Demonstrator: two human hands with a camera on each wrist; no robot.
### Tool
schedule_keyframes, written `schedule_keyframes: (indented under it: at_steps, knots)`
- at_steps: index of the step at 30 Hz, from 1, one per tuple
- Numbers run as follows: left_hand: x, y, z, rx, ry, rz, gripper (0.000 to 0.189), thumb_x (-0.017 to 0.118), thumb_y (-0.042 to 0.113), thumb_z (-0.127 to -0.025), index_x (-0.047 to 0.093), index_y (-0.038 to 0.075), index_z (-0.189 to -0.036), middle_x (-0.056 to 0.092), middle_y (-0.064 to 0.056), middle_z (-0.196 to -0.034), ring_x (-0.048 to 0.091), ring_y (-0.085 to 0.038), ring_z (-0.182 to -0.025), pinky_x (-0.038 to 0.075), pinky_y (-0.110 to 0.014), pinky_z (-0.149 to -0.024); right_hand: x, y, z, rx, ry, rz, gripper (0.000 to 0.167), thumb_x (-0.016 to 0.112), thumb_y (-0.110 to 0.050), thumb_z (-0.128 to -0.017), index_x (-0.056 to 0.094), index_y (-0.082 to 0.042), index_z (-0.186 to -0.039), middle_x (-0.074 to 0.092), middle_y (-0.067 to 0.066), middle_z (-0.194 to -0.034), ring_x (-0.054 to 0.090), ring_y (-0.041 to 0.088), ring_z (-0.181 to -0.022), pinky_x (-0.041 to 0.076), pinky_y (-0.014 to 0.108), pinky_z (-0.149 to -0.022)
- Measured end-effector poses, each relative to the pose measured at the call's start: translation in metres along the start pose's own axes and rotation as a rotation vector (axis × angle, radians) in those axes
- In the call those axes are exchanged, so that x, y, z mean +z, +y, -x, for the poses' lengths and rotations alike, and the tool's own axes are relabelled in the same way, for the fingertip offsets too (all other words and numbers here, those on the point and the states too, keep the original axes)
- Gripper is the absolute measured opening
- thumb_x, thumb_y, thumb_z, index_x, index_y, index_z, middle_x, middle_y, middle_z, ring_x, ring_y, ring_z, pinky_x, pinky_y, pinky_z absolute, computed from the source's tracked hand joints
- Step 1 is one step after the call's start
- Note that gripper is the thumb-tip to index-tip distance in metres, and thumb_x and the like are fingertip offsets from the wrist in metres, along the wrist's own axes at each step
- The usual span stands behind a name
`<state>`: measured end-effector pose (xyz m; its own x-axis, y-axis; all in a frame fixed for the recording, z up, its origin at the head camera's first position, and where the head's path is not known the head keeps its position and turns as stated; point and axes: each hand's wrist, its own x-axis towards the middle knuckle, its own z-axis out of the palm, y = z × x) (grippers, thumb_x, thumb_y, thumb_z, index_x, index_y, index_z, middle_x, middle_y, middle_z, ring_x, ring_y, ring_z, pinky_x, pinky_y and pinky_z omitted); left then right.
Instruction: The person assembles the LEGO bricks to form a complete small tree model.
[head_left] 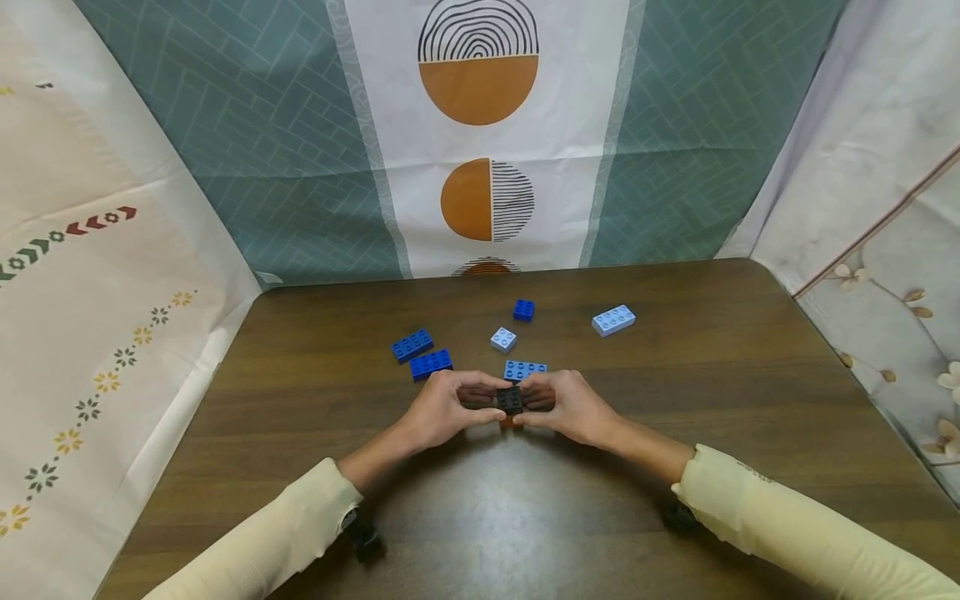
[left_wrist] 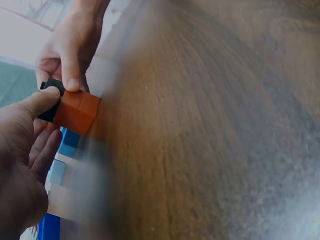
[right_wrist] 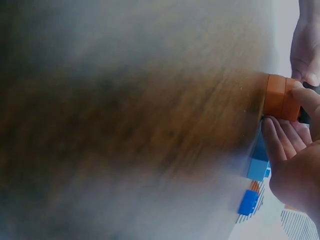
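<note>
A small black toy brick with studs sits on top of an orange piece, which has a seam across it. My left hand pinches the black brick from the left, its thumb lying on the near face in the left wrist view. From the other side my right hand grips the same stack, and its thumb presses on the orange piece in the right wrist view. The stack stands at the tabletop. Just behind it is a medium-blue brick, partly hidden by the hands.
Two dark blue long bricks, one farther back and one nearer, lie left of the hands. Behind are a small pale blue brick and a small dark blue brick. A long pale brick lies back right on the wooden table.
</note>
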<state>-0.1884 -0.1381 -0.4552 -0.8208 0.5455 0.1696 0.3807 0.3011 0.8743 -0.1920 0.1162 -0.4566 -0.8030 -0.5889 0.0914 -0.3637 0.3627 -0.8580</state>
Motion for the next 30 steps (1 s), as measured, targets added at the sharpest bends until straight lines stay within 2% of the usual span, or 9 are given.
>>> schedule_keyframes:
  at_steps: [5, 8, 13, 20, 27, 30]
  knots:
    - [0.001, -0.005, 0.001, 0.012, 0.011, 0.018, 0.037, 0.088, 0.015, -0.090, 0.079, 0.019, -0.126, 0.078, 0.001, -0.117, 0.076, -0.013, -0.104, 0.062, -0.033, -0.089, -0.007, -0.004, 0.000, 0.016, -0.037, 0.038, 0.040, 0.087, -0.017, -0.091, 0.074, 0.000, -0.124, 0.078, 0.011, -0.117, 0.076, 0.023, -0.107, 0.061, 0.035, -0.091]
    - [0.002, -0.007, 0.001, 0.018, 0.014, 0.016, 0.038, 0.088, 0.015, -0.090, 0.079, 0.019, -0.126, 0.078, 0.002, -0.116, 0.076, -0.013, -0.104, 0.062, -0.033, -0.088, -0.013, -0.010, 0.002, 0.027, -0.017, 0.049, 0.043, 0.087, -0.020, -0.092, 0.073, -0.001, -0.128, 0.077, 0.010, -0.120, 0.076, 0.023, -0.109, 0.061, 0.037, -0.093]
    - [0.003, -0.009, 0.000, 0.031, 0.027, 0.008, 0.037, 0.089, 0.015, -0.089, 0.079, 0.019, -0.125, 0.079, 0.003, -0.115, 0.076, -0.012, -0.103, 0.062, -0.032, -0.089, -0.015, -0.020, 0.004, -0.011, 0.049, 0.017, 0.035, 0.085, -0.015, -0.093, 0.077, -0.007, -0.127, 0.077, 0.004, -0.122, 0.075, 0.020, -0.111, 0.060, 0.037, -0.094]
    - [0.004, -0.009, 0.001, 0.025, 0.047, -0.022, 0.037, 0.090, 0.014, -0.088, 0.079, 0.019, -0.123, 0.079, 0.004, -0.115, 0.075, -0.009, -0.103, 0.061, -0.030, -0.088, -0.011, -0.023, 0.005, -0.067, 0.094, 0.086, 0.030, 0.086, -0.013, -0.092, 0.082, -0.010, -0.121, 0.078, 0.004, -0.118, 0.074, 0.018, -0.111, 0.062, 0.036, -0.089]
    - [0.007, -0.004, 0.004, 0.025, 0.036, -0.082, 0.036, 0.087, 0.011, -0.091, 0.075, 0.014, -0.126, 0.077, -0.001, -0.119, 0.075, -0.012, -0.107, 0.060, -0.027, -0.089, -0.011, -0.022, 0.005, -0.064, 0.103, 0.114, 0.028, 0.085, -0.016, -0.092, 0.082, -0.009, -0.120, 0.079, 0.007, -0.116, 0.075, 0.020, -0.109, 0.063, 0.038, -0.088]
    - [0.007, -0.002, 0.004, 0.027, 0.022, -0.103, 0.044, 0.085, 0.012, -0.092, 0.070, 0.010, -0.133, 0.075, -0.005, -0.126, 0.074, -0.015, -0.111, 0.060, -0.028, -0.092, -0.011, -0.024, 0.005, -0.056, 0.096, 0.100, 0.028, 0.085, -0.016, -0.092, 0.082, -0.008, -0.120, 0.079, 0.007, -0.115, 0.076, 0.020, -0.107, 0.063, 0.036, -0.085]
